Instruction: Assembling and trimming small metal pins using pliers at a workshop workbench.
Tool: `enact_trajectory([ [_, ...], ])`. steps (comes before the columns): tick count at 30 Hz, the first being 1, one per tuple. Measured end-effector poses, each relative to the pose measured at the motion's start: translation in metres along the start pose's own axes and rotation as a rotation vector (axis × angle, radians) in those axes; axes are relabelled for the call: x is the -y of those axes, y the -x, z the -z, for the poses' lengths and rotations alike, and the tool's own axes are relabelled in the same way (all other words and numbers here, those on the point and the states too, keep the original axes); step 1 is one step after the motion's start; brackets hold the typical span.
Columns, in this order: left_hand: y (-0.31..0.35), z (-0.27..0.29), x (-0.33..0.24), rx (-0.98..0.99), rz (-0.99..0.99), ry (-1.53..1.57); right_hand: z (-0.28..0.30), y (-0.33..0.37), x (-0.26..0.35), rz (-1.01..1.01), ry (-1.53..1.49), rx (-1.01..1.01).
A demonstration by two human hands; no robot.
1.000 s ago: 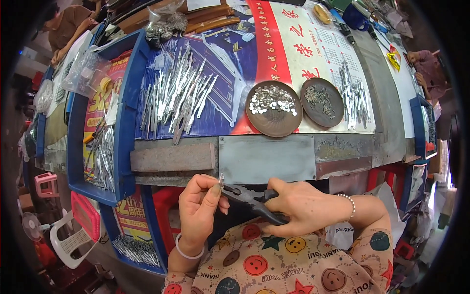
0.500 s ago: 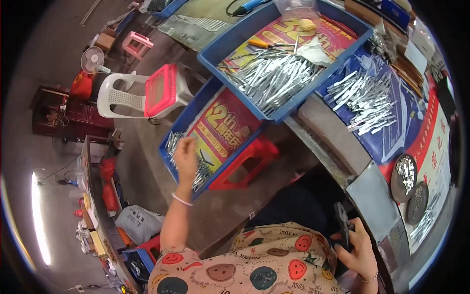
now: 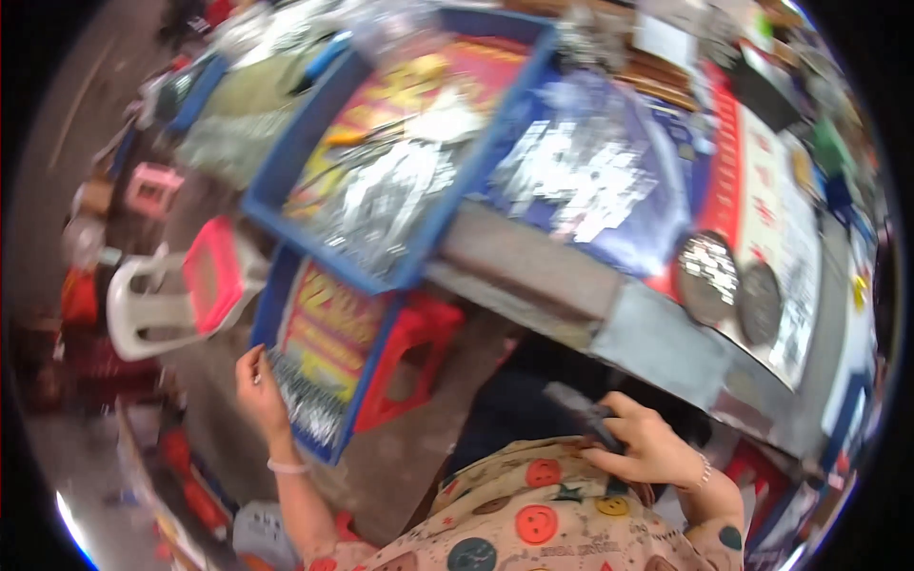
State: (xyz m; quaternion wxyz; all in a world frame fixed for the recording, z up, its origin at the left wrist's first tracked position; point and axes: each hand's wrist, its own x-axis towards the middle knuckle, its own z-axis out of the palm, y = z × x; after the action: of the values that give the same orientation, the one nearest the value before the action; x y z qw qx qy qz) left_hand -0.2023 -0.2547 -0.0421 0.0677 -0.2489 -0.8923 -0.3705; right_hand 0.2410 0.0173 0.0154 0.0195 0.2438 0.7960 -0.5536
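My left hand [image 3: 261, 392] is just outside the left edge of the lower blue tray [image 3: 371, 366]. Its fingers are curled in and blurred, and whatever they may hold does not show. Beside it, thin silvery metal pieces [image 3: 309, 400] lie heaped at the near end of that tray. In front of my body, my right hand [image 3: 652, 445] is closed round a dark pliers-like tool [image 3: 579, 409], whose tip points up and left.
An upper blue tray [image 3: 328, 264] holds more metal strips. Further strips [image 3: 576, 181] lie on a blue sheet, beside two round dark dishes [image 3: 707, 276] of small parts. A red stool [image 3: 405, 366] stands under the lower tray; a white chair [image 3: 143, 300] is at left.
The view has swung to the right. My left hand has gone from above the metal pieces in the lower tray to outside its left edge. My right hand still grips the tool, now tilted further left.
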Motion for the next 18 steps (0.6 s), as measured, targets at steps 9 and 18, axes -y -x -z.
enact_trajectory([
  [9, 0.051, -0.161, -0.325, 0.835, -0.785, 0.491, -0.011, 0.048, -0.026, 0.012, -0.130, -0.125],
  [18, 0.039, -0.318, -0.401, 0.600, -1.035, -0.197, -0.016, 0.095, -0.058, -0.102, -0.225, -0.228],
])
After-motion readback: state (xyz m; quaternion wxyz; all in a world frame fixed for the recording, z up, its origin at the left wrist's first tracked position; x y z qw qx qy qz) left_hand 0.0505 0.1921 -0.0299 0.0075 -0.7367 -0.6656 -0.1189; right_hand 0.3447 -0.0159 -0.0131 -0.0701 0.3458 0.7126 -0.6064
